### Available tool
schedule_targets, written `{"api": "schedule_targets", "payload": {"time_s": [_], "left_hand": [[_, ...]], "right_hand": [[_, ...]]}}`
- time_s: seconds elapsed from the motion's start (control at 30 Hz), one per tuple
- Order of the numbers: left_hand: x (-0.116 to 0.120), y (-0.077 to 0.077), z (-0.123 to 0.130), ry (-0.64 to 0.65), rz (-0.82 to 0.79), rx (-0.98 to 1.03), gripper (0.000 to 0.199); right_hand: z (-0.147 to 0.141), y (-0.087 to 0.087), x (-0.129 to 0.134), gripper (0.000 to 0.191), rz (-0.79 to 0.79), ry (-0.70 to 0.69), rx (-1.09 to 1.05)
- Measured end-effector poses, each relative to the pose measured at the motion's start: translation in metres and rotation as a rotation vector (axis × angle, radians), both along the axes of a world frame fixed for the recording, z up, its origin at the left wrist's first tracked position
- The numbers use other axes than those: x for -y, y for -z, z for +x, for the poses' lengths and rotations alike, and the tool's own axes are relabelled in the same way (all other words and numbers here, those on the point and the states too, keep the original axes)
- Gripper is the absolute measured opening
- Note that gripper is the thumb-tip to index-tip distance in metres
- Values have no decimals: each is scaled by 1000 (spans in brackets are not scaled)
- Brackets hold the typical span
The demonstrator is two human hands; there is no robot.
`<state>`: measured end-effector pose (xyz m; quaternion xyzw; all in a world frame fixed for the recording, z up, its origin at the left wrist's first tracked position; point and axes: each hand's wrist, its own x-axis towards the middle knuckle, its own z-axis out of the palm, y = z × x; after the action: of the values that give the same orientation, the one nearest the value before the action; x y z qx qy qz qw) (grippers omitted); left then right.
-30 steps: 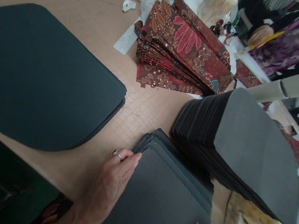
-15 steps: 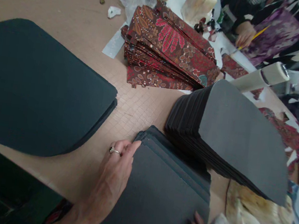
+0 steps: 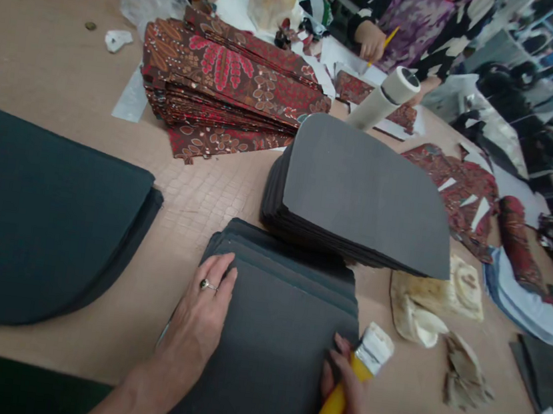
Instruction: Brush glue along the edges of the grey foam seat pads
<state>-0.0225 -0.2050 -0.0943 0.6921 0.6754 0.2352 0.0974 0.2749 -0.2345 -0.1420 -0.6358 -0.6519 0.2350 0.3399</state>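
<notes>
Several dark grey panels [image 3: 280, 342] lie in a slightly fanned stack in front of me. My left hand [image 3: 204, 305], with a ring on one finger, rests on their left edge; its fingers lie on the top panel and the thumb is hidden. At the right edge, my right hand [image 3: 348, 400] holds a flat paintbrush [image 3: 332, 409] with a yellow handle and whitish bristles pointing away from me. Fingertips of that hand touch the panels' side. Just beyond stands a taller stack of grey rounded panels [image 3: 369, 191].
Large dark panels [image 3: 38, 218] lie at left on the table [image 3: 198, 191]. Patterned red-brown strips [image 3: 231, 87] are piled behind, near a white cylinder [image 3: 385, 99]. Stained cloth [image 3: 416, 298] and a crumpled glove-like piece [image 3: 468, 371] lie right. Across the table, a person's hand [image 3: 370, 40] holds a yellow-handled tool.
The view has swung right, so things sit farther left. My left fingers have gone from gripping the panels' corner to lying on top. The right hand and paintbrush now show more fully.
</notes>
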Motion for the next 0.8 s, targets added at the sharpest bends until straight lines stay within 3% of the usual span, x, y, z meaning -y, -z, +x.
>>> {"api": "schedule_targets", "payload": {"time_s": [0.13,0.23,0.33,0.47,0.57,0.63,0.7,0.8], "left_hand": [[-3,-1,7,176,9,-40,54],[-7,-4,13,195,-2,-62,44],[-10,-8,18,195,-62,-93,41],[-12,-9,19,230,-59,-178,42],[-12,-3,17,259,-1,-251,42],[-13,2,16,279,24,-287,42],[-15,4,15,280,23,-304,42],[-15,4,15,273,9,-311,43]], "right_hand": [[-5,-10,0,27,142,-38,141],[-3,-17,-2,32,256,-156,287],[-9,-26,-7,29,300,-175,329],[-63,-45,-13,12,264,-133,308],[-114,-57,-24,13,231,-239,237],[-129,-58,-31,12,227,-273,205],[-120,-54,-34,13,232,-248,216],[-74,-42,-25,12,196,-124,294]]}}
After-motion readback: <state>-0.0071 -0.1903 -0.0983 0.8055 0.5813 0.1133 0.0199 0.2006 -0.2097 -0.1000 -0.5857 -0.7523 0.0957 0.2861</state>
